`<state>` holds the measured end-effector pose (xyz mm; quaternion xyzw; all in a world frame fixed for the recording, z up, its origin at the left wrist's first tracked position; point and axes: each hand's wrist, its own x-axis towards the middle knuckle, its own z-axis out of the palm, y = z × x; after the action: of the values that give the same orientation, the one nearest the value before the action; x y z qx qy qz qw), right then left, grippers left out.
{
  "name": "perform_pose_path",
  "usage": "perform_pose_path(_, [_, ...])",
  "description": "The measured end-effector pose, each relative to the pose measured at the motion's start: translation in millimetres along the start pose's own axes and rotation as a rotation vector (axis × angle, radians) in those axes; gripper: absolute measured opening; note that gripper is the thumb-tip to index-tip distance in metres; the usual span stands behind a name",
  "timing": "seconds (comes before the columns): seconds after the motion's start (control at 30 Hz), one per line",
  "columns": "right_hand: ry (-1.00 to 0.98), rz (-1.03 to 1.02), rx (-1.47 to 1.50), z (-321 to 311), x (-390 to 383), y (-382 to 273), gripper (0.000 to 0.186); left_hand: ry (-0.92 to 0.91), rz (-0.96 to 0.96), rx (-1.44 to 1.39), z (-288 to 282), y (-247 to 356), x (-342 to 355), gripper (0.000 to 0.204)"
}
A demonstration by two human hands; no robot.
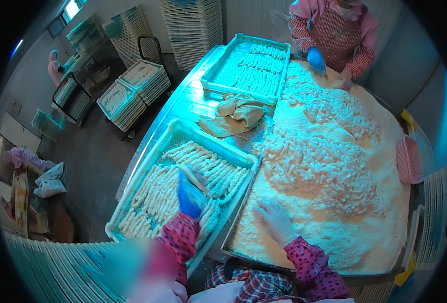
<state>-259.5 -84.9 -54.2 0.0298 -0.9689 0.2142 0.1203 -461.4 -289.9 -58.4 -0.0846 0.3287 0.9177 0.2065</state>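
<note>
My left hand [189, 193], in a blue glove, reaches over the near white tray [132, 187] and holds a breaded strip [193, 174] above the rows of breaded strips [158, 197] laid in it. My right hand [275, 219], in a pale glove dusted with crumbs, rests flat with fingers spread on the heap of breadcrumbs [329, 166] in the big metal tray [223, 247]. Both sleeves are pink with dots.
A second white tray [211, 83] with strips sits farther along the steel table [188, 101], with a crumpled cloth [236, 116] between the trays. A person in a pink checked apron [334, 35] works across the heap. Stacked trays [132, 91] stand at left; a pink basket [409, 159] at right.
</note>
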Motion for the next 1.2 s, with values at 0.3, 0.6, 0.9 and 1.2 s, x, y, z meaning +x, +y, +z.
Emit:
perform_pose_path(0.3, [-0.013,0.178,0.025,-5,-1,0,0.037,-0.027,0.174,1.042,-128,98,198,0.053])
perform_pose_path(0.6, [-0.063,0.269,0.203,-1,7,1,0.036,-0.280,0.237,1.384,-118,103,241,0.031])
perform_pose_path(0.9, [0.020,0.236,0.196,3,2,-1,0.033,-0.453,0.438,1.980,-94,117,224,0.040])
perform_pose_path(1.2, [0.014,0.246,0.175,5,-3,-1,0.034,-0.180,0.162,1.755,-74,84,258,0.032])
